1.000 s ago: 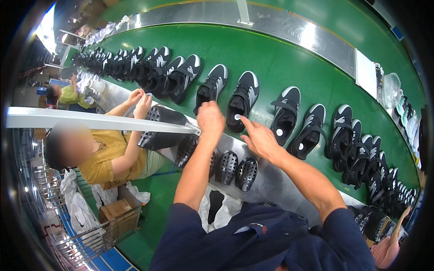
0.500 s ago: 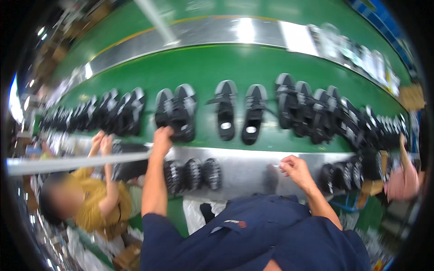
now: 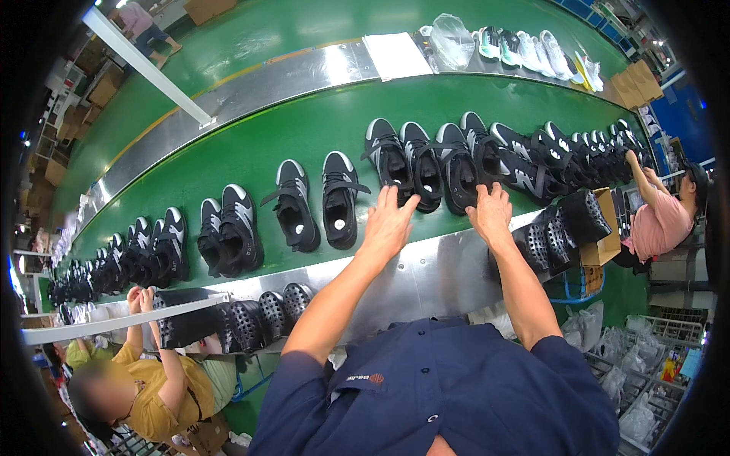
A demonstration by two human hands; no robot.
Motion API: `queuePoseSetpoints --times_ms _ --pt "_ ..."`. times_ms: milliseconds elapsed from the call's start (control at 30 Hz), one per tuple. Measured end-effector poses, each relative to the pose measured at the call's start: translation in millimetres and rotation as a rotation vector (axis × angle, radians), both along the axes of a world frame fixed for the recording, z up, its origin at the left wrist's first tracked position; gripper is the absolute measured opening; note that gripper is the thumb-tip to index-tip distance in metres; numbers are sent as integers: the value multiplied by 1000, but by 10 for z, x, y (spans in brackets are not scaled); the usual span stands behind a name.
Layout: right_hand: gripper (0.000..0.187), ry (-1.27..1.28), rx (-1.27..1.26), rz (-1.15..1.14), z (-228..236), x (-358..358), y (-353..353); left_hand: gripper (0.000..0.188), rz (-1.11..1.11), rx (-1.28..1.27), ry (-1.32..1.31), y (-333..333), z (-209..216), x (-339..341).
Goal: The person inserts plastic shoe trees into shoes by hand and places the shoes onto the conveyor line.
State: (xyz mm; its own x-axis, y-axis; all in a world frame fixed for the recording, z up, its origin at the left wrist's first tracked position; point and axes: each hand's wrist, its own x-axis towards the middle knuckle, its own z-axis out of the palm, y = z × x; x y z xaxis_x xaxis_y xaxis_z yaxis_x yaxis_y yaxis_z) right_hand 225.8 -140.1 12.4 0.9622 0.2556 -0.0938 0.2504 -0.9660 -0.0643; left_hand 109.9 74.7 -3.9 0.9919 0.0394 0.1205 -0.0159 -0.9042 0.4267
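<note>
Along the green belt stand black-and-grey sneakers in pairs, toes pointing away from me. My left hand (image 3: 390,222) is at the heels of one pair, its fingers apart near a left sneaker (image 3: 388,161) and its mate (image 3: 420,169). Beside it, my right hand (image 3: 491,211) has its fingers stretched out at the heels of another pair, a sneaker (image 3: 458,169) with a loose strap and a sneaker (image 3: 480,146). Whether the fingertips touch the shoes I cannot tell. To the left, two sneakers (image 3: 295,207) (image 3: 340,199) stand apart, with pale round spots inside.
A metal ledge (image 3: 411,281) runs before me, bearing black perforated shoe-shaped pieces (image 3: 557,237) and similar pieces (image 3: 272,315). An open carton (image 3: 602,247) stands right. Co-workers in yellow (image 3: 163,357) and pink (image 3: 660,224) flank me. White shoes (image 3: 536,52) line the far ledge.
The view has swung to the right. My left hand has left a pair of sneakers farther left for one farther right. From above the metal ledge, my right hand has reached forward to the shoes.
</note>
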Motion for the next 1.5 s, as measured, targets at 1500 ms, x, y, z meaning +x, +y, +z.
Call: queuePoseSetpoints --times_ms 1500 --pt "63 33 -32 -404 -318 197 -3498 29 84 292 13 -1248 135 -941"
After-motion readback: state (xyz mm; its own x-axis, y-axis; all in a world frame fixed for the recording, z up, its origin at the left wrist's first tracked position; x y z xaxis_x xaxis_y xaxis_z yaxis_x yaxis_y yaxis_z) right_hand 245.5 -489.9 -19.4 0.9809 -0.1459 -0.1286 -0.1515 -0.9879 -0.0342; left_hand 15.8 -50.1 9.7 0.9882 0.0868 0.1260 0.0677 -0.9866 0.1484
